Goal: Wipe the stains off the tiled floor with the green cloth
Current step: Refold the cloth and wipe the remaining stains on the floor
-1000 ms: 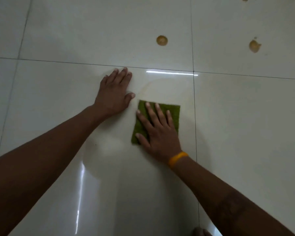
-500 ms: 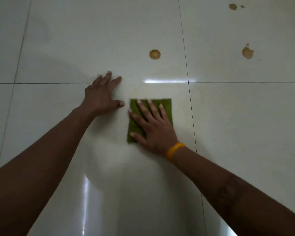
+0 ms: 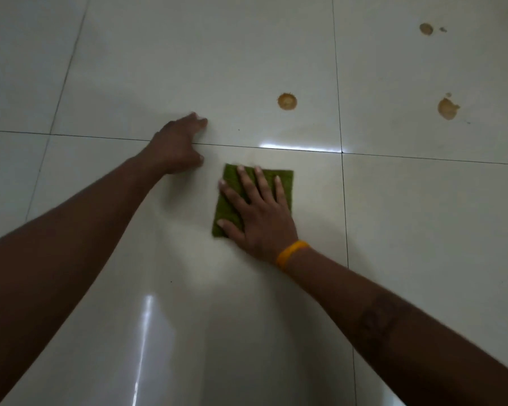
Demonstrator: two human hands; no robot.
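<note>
Pressed flat under right hand (image 3: 258,218), fingers spread and straight: green cloth (image 3: 285,183), folded square, lying on tiled floor (image 3: 188,288). Nothing pinched. Left hand (image 3: 178,148) planted on floor just beside cloth, nothing held; finger posture blurred. Brown stains seen beyond grip: nearest (image 3: 287,101), two further right (image 3: 447,108) (image 3: 426,29), all well apart from cloth. Cloth judged light, soft, limp, prone to bunching; glossy tile judged slippery. Best controlled by palm pressure across middle. Yellow wristband (image 3: 291,254) worn on right wrist. No brand, label or writing legible.

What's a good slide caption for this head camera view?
Right hand presses green cloth flat on tiled floor; left hand braces; brown stains remain.
</note>
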